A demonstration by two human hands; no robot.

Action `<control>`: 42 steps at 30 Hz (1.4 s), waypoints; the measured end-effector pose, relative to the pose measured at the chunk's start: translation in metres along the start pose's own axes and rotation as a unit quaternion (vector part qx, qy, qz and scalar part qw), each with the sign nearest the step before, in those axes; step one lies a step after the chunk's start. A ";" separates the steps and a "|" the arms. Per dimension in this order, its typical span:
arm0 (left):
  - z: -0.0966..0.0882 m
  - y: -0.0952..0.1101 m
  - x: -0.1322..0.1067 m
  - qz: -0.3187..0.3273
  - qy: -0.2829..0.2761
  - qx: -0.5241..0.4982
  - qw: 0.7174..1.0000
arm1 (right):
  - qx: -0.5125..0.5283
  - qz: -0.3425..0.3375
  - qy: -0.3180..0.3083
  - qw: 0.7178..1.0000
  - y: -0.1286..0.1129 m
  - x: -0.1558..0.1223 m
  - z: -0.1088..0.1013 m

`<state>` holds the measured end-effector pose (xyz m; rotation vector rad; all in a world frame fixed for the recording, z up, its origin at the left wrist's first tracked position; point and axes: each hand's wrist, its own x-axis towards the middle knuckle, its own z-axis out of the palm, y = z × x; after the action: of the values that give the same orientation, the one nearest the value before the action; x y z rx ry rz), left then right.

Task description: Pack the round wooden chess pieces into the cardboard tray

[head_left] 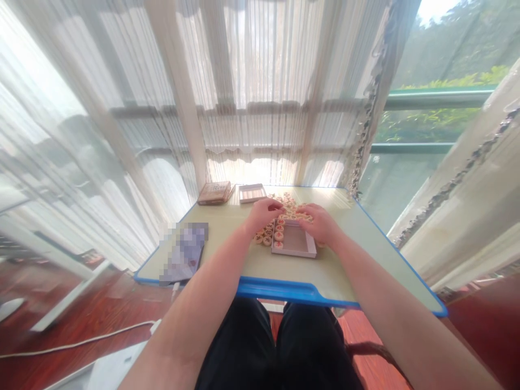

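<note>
Round xiangqi pieces [288, 201] with red and dark characters lie loose on the table beyond a shallow open box [299, 252]. Inside the box, a column of red-marked pieces [278, 236] lines the left wall, and others run along the far wall. My left hand [263, 212] is over the box's far left corner, fingers curled together; what they pinch, if anything, is hidden. Over the far right corner, my right hand [320, 223] has its thumb and fingers apart, touching the pieces there. More loose pieces [264, 236] sit left of the box, partly under my left wrist.
A shallow box lid [252, 193] and a brown folded board or case [215, 193] lie at the table's far left. A blurred-out device [184, 252] with a cable rests on the left. The table [382, 254] has a raised blue edge; curtains hang behind it.
</note>
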<state>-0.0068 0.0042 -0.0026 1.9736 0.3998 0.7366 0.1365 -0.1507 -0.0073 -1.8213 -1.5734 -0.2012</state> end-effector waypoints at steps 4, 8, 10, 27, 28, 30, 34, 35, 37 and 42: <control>0.003 0.009 -0.003 -0.044 -0.042 -0.144 0.988 | 0.048 -0.013 0.023 0.998 -0.012 -0.002 0.004; 0.003 0.020 -0.008 -0.072 -0.081 -0.197 0.974 | 0.059 0.002 0.048 0.997 -0.018 -0.003 0.002; 0.003 0.023 -0.009 -0.083 -0.093 -0.199 0.972 | 0.065 0.000 0.054 0.996 -0.021 -0.003 0.000; 0.003 0.025 -0.010 -0.093 -0.136 -0.238 0.957 | 0.053 -0.031 0.059 0.996 -0.028 -0.003 -0.006; 0.003 0.025 -0.011 -0.091 -0.137 -0.241 0.957 | 0.053 -0.029 0.058 0.996 -0.028 -0.003 -0.005; 0.003 0.027 -0.012 -0.088 -0.137 -0.247 0.955 | 0.055 -0.027 0.058 0.996 -0.027 -0.003 -0.004; 0.004 0.031 -0.013 -0.085 -0.128 -0.228 0.961 | 0.051 -0.022 0.055 0.997 -0.030 -0.003 -0.005; 0.005 0.031 -0.013 -0.081 -0.123 -0.210 0.967 | 0.045 -0.020 0.055 0.997 -0.030 -0.002 -0.006; 0.004 0.030 -0.011 -0.062 -0.088 -0.156 0.982 | 0.031 -0.015 0.048 0.998 -0.030 -0.002 -0.007; -0.006 0.014 -0.001 -0.062 0.136 0.022 0.988 | -0.025 -0.033 -0.061 0.997 -0.020 -0.004 -0.005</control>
<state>-0.0117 0.0008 0.0113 1.8741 0.7017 0.9269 0.1182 -0.1565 0.0022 -1.8517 -1.7285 -0.1645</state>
